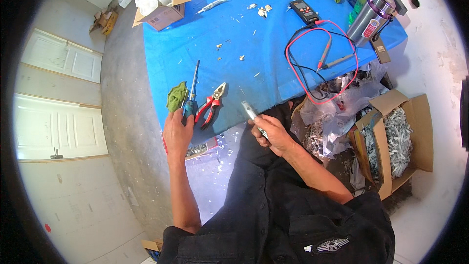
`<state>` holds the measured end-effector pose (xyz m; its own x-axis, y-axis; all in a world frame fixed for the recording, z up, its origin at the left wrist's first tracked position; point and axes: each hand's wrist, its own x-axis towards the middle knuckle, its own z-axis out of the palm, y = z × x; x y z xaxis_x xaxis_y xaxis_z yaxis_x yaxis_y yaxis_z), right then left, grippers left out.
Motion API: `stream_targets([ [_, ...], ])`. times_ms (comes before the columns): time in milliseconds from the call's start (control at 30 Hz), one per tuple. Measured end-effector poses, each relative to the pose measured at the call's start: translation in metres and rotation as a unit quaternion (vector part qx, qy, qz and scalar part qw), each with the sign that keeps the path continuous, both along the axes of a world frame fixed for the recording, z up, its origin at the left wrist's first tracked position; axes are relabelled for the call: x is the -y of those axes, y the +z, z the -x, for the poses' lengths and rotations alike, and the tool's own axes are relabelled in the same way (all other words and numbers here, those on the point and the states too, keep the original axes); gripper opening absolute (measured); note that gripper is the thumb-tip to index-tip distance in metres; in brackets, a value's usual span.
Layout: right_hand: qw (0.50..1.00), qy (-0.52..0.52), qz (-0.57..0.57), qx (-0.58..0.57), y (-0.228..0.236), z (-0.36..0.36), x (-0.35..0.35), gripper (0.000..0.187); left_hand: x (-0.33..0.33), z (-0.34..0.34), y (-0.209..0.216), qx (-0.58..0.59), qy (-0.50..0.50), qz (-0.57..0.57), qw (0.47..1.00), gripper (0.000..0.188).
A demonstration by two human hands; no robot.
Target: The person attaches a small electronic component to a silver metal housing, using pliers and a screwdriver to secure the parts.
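Here, clasping a silvery tool [249, 111] in curled right grip [273, 134]. Touching a screwdriver [190, 104] with half-curled left grip [177, 129] (cannot tell if held).

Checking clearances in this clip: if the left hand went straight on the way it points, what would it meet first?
The left hand would likely meet the blue screwdriver handle first, right at its fingertips; contact is unclear. The green cloth lies close ahead.

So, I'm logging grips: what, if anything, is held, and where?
Right hand: slim silver tool, near half. Left hand: at blue screwdriver handle, grip unclear.
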<state>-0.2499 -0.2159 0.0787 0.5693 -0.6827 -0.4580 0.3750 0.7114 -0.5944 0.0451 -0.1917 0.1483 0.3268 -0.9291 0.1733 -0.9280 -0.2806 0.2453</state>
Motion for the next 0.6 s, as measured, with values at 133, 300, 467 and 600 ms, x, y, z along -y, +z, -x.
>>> stream_targets([
  [133,0.999,0.035,0.023,0.004,-0.004,0.0,0.002,0.034,0.003,-0.012,-0.008,-0.017,-0.012,0.004,1.0,0.03],
  [300,0.998,0.063,0.022,-0.002,-0.009,-0.001,0.004,0.036,-0.004,-0.006,-0.007,-0.03,0.001,0.039,0.999,0.028],
  [467,0.997,0.071,0.028,-0.028,-0.003,0.0,0.007,0.037,-0.036,0.027,0.04,-0.233,0.01,0.031,0.972,0.023],
  [600,0.995,0.085,0.033,-0.035,0.0,0.0,0.009,0.038,-0.07,0.057,0.076,-0.266,-0.066,0.004,0.962,0.033],
])
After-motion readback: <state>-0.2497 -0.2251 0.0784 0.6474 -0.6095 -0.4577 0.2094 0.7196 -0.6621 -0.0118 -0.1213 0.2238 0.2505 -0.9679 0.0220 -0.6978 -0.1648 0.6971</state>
